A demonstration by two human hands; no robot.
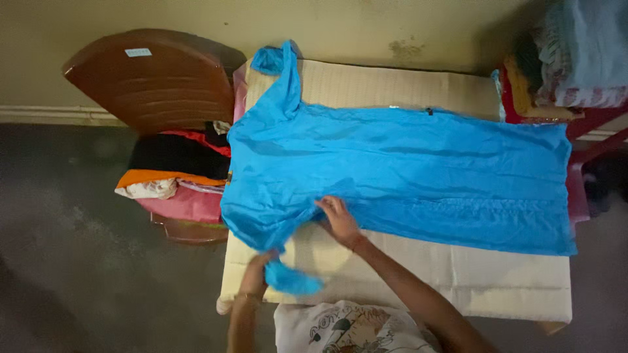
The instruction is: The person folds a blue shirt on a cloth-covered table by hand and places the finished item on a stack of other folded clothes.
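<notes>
A long bright blue garment (405,176) lies spread flat across a cream-covered table (497,281), its top end to the left and hem to the right. One sleeve (281,72) stretches up toward the wall. My left hand (256,274) grips the end of the near sleeve (291,280) at the table's front edge. My right hand (339,219) presses flat on the garment's near side, around the underarm, with fingers spread.
A brown wooden chair (154,78) stands to the left, with a pile of folded clothes (176,176) in black, orange, red and pink on its seat. Stacked fabrics (569,59) sit on a red stand at the right. A wall runs behind; grey floor lies to the left.
</notes>
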